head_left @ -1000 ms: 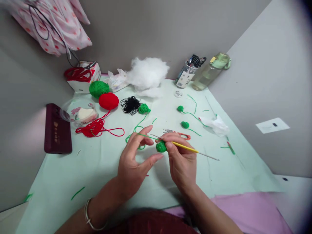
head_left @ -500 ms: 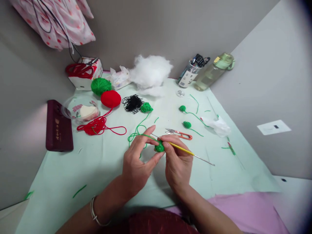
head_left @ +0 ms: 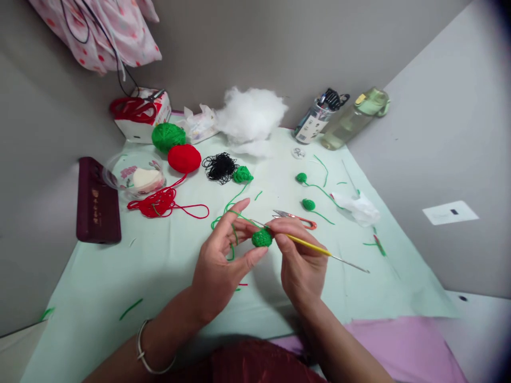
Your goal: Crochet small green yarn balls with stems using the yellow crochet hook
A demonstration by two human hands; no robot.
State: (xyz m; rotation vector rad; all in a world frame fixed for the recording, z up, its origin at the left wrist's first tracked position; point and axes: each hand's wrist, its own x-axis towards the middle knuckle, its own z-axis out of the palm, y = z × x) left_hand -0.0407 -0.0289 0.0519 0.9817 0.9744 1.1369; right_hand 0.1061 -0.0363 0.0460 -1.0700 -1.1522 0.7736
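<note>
Between my hands is a small round green crocheted piece [head_left: 262, 238]. My left hand [head_left: 217, 266] pinches it from the left with thumb and fingers, and green yarn runs over the raised index finger. My right hand [head_left: 304, 268] is closed on a crochet hook with a yellow handle [head_left: 308, 244]; the hook's thin front end reaches the top of the green piece. Its other metal end points down to the right. Behind my right hand lie orange-handled snips [head_left: 305, 222]. A small green yarn ball [head_left: 242, 174] sits farther back.
Two little green pieces [head_left: 308, 204] with tails lie right. White stuffing [head_left: 252, 116], a pen holder [head_left: 313, 123] and a bottle [head_left: 353, 119] stand at the back. Leftward are red yarn [head_left: 184, 158], black yarn [head_left: 220, 167], a plastic bowl [head_left: 146, 178] and a dark red phone [head_left: 98, 202].
My right hand and the hook have moved slightly right and down. The green piece has turned and shows more of its side. My left hand's fingers have shifted, with the yarn slanting differently.
</note>
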